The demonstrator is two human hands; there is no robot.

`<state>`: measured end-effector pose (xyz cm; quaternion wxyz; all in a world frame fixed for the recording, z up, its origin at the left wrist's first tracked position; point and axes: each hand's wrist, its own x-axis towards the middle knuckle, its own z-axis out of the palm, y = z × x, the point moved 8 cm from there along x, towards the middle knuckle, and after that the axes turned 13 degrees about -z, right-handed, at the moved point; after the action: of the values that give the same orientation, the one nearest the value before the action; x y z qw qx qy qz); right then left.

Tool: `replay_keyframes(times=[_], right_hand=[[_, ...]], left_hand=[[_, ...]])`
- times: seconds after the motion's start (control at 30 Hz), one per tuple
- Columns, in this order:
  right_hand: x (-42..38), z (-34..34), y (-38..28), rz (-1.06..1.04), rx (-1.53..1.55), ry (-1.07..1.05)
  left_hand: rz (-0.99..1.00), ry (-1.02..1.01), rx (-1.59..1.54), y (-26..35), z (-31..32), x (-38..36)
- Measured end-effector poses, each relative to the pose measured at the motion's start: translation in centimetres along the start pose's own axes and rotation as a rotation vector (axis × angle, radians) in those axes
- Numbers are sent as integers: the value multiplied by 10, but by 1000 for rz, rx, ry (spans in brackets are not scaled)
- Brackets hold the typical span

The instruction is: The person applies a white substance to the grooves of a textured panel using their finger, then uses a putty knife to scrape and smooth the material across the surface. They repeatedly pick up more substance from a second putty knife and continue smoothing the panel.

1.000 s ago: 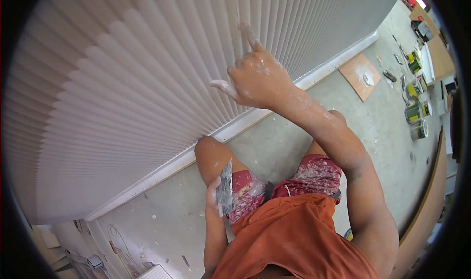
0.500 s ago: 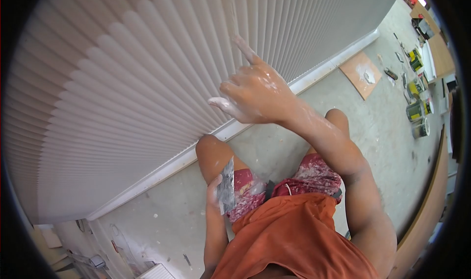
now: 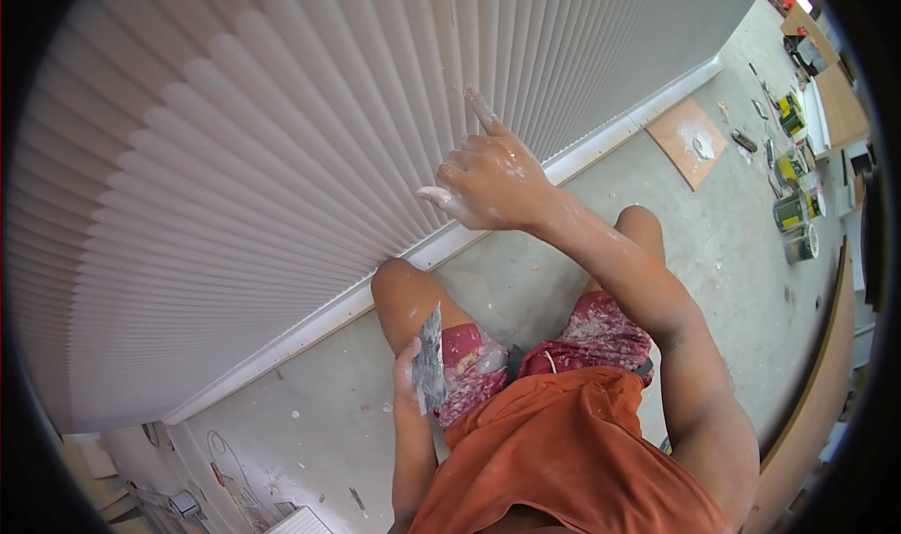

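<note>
My right hand (image 3: 497, 179) is at the fluted white panel (image 3: 310, 140), with its index finger stretched out and the fingertip at one of the grooves. Its thumb sticks out to the side, the other fingers are curled, and nothing is held. White paste coats the thumb and index finger. Down by my left thigh, my left hand (image 3: 406, 370) is closed around a flat grey scraper blade (image 3: 430, 363) smeared with paste. Most of that hand's fingers are hidden behind the blade.
A white base strip (image 3: 601, 149) runs along the panel's foot. On the concrete floor lies a square board (image 3: 688, 144) with white paste. Several tins (image 3: 791, 211) and loose tools stand farther right. A curved wooden edge (image 3: 812, 384) borders the right side.
My right hand has shifted slightly down and to the right along the panel, its index finger still extended. My left hand and the scraper have barely moved.
</note>
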<state>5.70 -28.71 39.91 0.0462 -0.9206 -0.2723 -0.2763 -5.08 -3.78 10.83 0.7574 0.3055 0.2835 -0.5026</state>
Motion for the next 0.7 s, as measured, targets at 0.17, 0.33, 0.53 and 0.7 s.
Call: replay_keyframes(times=[0.17, 0.33, 0.53, 0.7], right_hand=[[17, -16, -2, -29, -33, 126], [6, 18, 3, -5, -49, -22], [1, -17, -9, 13, 72, -82], [55, -113, 7, -54, 1, 313]], left_hand=[[-41, 3, -15, -2, 0, 3], [20, -6, 48, 2, 0, 1], [24, -1, 65, 2, 3, 1], [-5, 81, 12, 1, 10, -3]])
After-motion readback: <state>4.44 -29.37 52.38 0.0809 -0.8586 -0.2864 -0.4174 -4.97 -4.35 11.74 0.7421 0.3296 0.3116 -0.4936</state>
